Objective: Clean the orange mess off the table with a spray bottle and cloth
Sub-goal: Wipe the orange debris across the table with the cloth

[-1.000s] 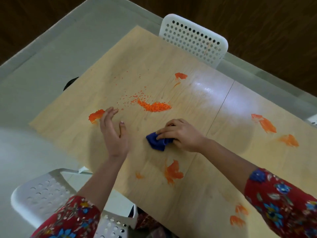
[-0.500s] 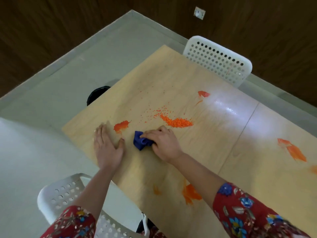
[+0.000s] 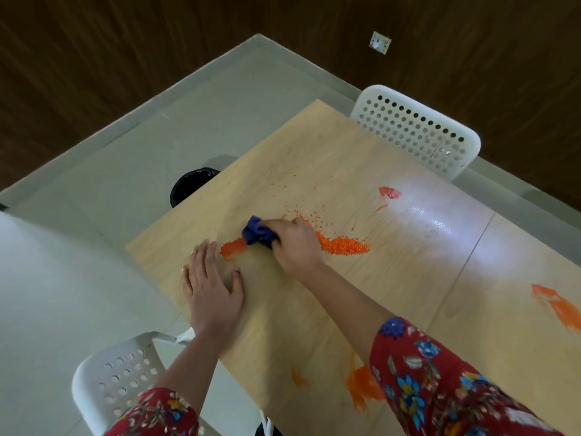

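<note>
Worn on the head, close above the near left end of the table (image 3: 393,278). Looks forward and steeply down, facing the far room corner (image 3: 257,37) between dark wood walls (image 3: 125,58). Takes in the tabletop running diagonally, a white chair (image 3: 418,133) at the far side, a second chair (image 3: 116,372) near left. Only one view.

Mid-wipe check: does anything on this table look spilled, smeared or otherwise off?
Yes. A heap of orange granules lies spilled mid-table, with strays scattered beyond it. Orange smears also mark the table: the left smear against the blue cloth, a far smear, a right-edge smear and a near-edge smear. No spray bottle is in view.
</note>
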